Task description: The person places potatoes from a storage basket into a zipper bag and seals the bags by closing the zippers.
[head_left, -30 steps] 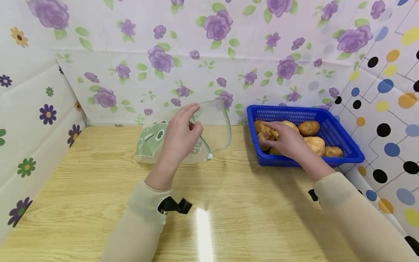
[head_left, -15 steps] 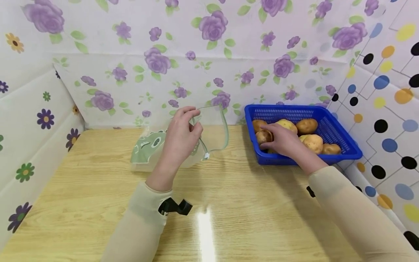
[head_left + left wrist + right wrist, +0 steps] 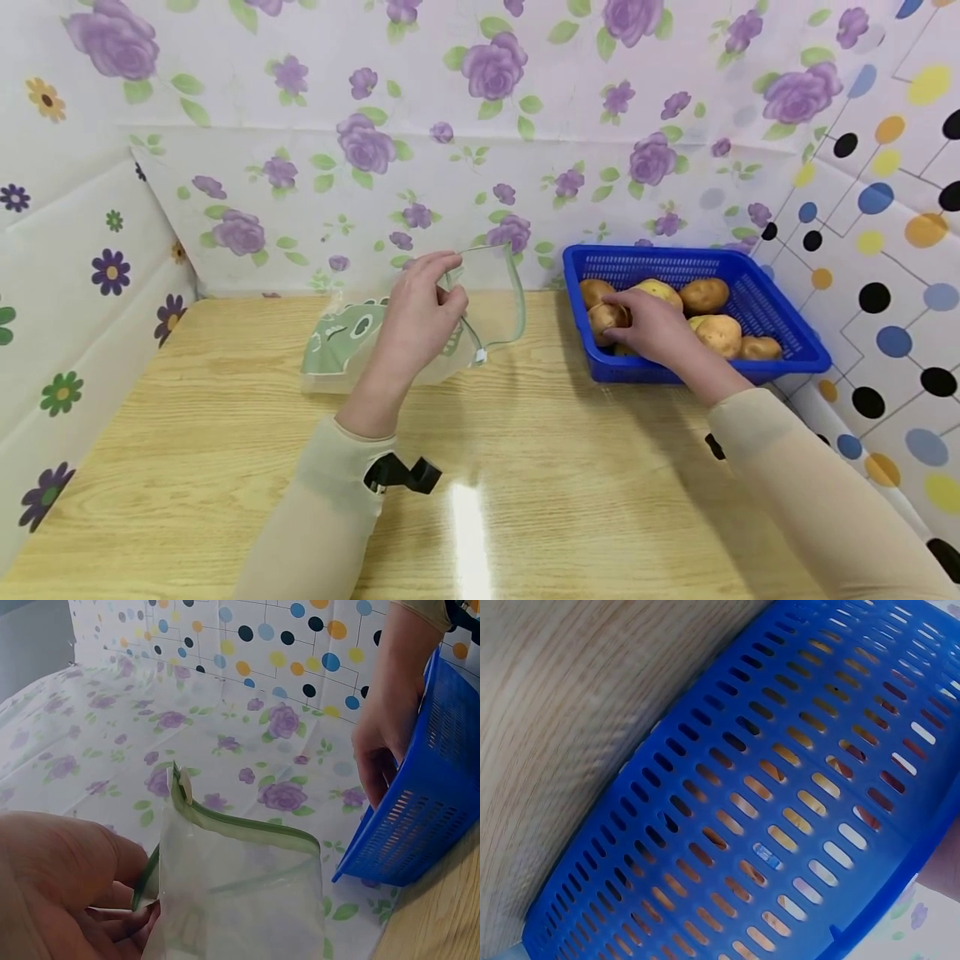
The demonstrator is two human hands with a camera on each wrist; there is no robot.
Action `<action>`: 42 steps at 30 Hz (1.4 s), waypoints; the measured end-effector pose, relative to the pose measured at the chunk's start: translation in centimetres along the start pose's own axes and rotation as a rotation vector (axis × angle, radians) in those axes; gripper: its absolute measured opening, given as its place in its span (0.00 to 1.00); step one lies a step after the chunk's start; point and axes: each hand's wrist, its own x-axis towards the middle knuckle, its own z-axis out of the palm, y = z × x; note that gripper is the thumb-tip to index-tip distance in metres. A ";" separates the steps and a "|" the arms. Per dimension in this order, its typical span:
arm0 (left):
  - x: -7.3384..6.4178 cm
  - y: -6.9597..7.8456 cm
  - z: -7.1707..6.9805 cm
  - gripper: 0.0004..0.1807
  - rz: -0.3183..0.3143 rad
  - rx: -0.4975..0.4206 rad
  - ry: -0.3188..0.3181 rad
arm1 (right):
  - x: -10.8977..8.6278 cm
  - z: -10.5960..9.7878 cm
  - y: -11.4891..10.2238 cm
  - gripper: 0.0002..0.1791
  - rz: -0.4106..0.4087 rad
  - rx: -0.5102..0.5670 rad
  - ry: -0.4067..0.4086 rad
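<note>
Here, the left hand (image 3: 418, 323) pinches the mouth of a clear, green-printed zip bag (image 3: 347, 340) resting on the counter (image 3: 570, 475). Well to its right, the right hand's (image 3: 658, 327) fingers grasp a brown potato (image 3: 603, 320) among other potatoes (image 3: 720, 335) inside the blue basket (image 3: 792, 340), near its left end.

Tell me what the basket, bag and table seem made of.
The basket seems smooth moulded plastic: even blue, rows of slots. The bag looks like thin plastic, transparent with a curving rim. The table looks glossy and grained: wood or printed laminate.
</note>
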 end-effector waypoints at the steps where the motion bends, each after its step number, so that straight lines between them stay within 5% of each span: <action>1: 0.0 0.0 0.0 0.26 0.002 -0.003 -0.003 | -0.1 -0.1 0.1 0.33 -0.002 0.010 0.005; 20: 0.0 -0.3 0.7 0.27 0.012 -0.028 -0.018 | -3.0 -3.2 -0.8 0.35 0.043 0.219 0.068; 34: 0.1 -0.5 0.7 0.28 0.021 -0.025 -0.031 | -4.3 -5.9 -3.5 0.37 0.065 0.424 0.184; 42: -0.2 -0.2 0.5 0.23 -0.015 -0.040 -0.124 | -4.1 -6.1 -5.7 0.38 0.060 0.520 0.170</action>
